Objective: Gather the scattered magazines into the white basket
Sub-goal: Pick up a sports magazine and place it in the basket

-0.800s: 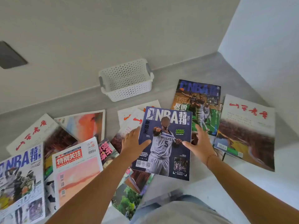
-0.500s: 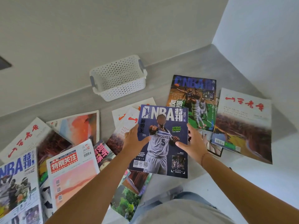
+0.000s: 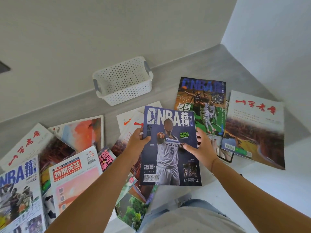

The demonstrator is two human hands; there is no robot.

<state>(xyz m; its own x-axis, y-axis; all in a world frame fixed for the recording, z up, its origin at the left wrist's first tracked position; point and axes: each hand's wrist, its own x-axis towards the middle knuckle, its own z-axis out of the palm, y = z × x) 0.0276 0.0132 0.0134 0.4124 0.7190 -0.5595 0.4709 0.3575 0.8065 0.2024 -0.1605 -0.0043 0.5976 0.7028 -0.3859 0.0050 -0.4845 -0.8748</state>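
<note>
Holding up a dark blue magazine (image 3: 170, 162) with both hands. Gripping its left edge with the left hand (image 3: 136, 142): thumb bent over the front, other fingers tucked behind and out of sight. Pinching its right edge with the right hand (image 3: 204, 148): thumb flat on the cover, fingers (image 3: 200, 134) spread wide and nearly straight behind the page. Round that wrist, a thin red string (image 3: 212, 163).

On the cover, in big white letters: "NBA 特刊". Up the side, in tiny print: "NBA SPECIAL ISSUE". Near the top right, a small "24". In green: "ANTHONY EDWARDS". On the player's shirt: "WOLVES" and "5". At the bottom left, two square codes.

Lifted up off the pile, on the near side of the white basket (image 3: 127, 96), not in it. Over there, on the grey floor (image 3: 168, 91) and right against the wall (image 3: 101, 31).

To the right, lying flat: a green magazine (image 3: 202, 105) with "NBA" in blue, and just beside it a white magazine (image 3: 255, 130) with red brush writing. To the left: an orange magazine (image 3: 82, 132), a red-label magazine (image 3: 74, 180) saying "特别关注", and at the corner a pale magazine (image 3: 18, 190) also saying "NBA 特刊". Too blurry to read the small print on these.
</note>
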